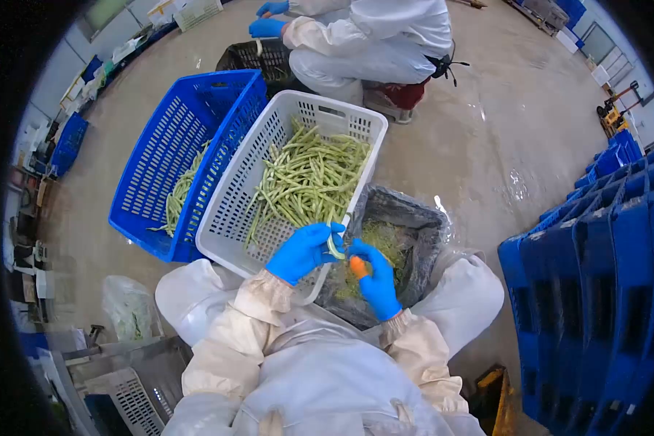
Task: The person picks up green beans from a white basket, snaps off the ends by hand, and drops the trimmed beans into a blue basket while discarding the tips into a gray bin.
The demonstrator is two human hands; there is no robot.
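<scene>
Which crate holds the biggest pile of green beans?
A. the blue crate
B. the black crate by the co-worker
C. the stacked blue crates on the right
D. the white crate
D: the white crate is heaped with beans, while the blue crate beside it holds only a thin strip of them.

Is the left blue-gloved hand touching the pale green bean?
Touching. The head view shows the left blue-gloved hand pinching the pale green bean between its fingers.
</scene>
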